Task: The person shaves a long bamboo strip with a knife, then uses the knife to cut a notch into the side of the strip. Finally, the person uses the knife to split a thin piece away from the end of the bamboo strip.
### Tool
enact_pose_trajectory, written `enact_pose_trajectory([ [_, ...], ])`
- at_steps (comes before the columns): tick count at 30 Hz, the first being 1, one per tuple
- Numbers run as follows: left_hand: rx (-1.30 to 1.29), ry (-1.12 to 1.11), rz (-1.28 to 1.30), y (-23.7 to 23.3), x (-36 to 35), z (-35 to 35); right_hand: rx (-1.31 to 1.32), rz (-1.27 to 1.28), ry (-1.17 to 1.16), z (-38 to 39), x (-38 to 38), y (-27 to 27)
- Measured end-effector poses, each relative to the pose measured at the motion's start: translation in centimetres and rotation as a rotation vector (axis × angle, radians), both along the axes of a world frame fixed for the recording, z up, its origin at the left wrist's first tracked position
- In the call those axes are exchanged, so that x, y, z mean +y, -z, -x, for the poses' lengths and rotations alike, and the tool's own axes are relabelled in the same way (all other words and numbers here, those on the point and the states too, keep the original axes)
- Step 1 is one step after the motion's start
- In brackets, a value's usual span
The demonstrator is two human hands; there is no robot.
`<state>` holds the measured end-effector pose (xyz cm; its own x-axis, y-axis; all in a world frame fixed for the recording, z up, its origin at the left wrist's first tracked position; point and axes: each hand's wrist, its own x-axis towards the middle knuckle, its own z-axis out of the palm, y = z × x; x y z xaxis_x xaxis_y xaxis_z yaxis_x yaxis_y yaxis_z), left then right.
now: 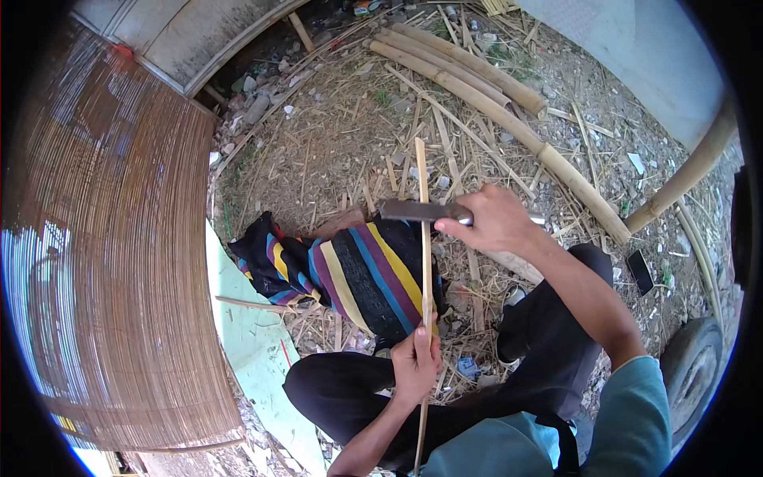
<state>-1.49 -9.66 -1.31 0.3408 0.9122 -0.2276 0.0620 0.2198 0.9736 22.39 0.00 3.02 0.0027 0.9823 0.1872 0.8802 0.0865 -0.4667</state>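
A long, thin bamboo strip (424,179) runs upright through the middle of the view, its lower end passing down beside my lap. My left hand (416,366) is closed around its lower part, between my knees. Higher up, my right hand (497,219) grips a broad-bladed knife (409,211) by the handle. Its dark blade lies across the strip, pointing left. Behind the strip, a striped cloth (366,274) in black, yellow, purple, blue and cream covers something low on the ground.
Bamboo poles (493,103) lie at the upper right among scattered splinters and rubble. A woven bamboo blind (119,262) fills the left side, beside a pale green board (250,334). At right are a phone (640,272), a tyre (691,370) and a leaning pole (687,179).
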Motion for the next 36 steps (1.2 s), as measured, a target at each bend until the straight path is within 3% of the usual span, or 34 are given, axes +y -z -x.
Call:
enact_pose_trajectory([
  [5,0.076,-0.069,-0.015,0.3,0.8,0.5,0.019,0.006,-0.499,4.3,-3.6,2.1],
  [12,0.123,-0.143,-0.145,0.0,2.5,0.1,-0.073,-0.106,-0.31,4.6,-3.2,1.8],
  [17,0.096,-0.178,-0.12,-0.6,2.3,-0.1,-0.126,-0.204,-0.349,4.7,-3.4,1.4],
  [20,-0.043,-0.167,0.002,-0.2,2.2,0.5,-0.079,-0.138,-0.478,5.0,-3.8,2.0],
  [22,-0.185,-0.117,0.144,-0.8,2.7,1.1,-0.087,-0.208,-0.345,4.7,-3.6,1.9],
  [26,-0.126,-0.126,0.119,-1.5,2.6,0.5,-0.071,-0.05,-0.237,3.3,-2.6,1.9],
  [27,-0.16,-0.134,0.128,-1.4,2.6,0.4,-0.043,0.063,-0.313,3.3,-2.8,1.4],
  [30,-0.142,-0.106,0.085,-0.5,2.4,0.8,-0.075,-0.015,-0.448,4.4,-3.9,1.9],
  [32,-0.101,-0.126,0.07,-0.6,2.6,0.7,-0.022,-0.016,-0.411,4.4,-3.9,1.3],
  [34,-0.072,-0.136,0.053,-0.3,3.1,0.8,-0.136,0.093,-0.363,4.0,-3.4,0.5],
  [36,-0.069,-0.143,0.063,-0.7,3.2,0.8,-0.091,-0.024,-0.339,4.2,-3.5,1.5],
])
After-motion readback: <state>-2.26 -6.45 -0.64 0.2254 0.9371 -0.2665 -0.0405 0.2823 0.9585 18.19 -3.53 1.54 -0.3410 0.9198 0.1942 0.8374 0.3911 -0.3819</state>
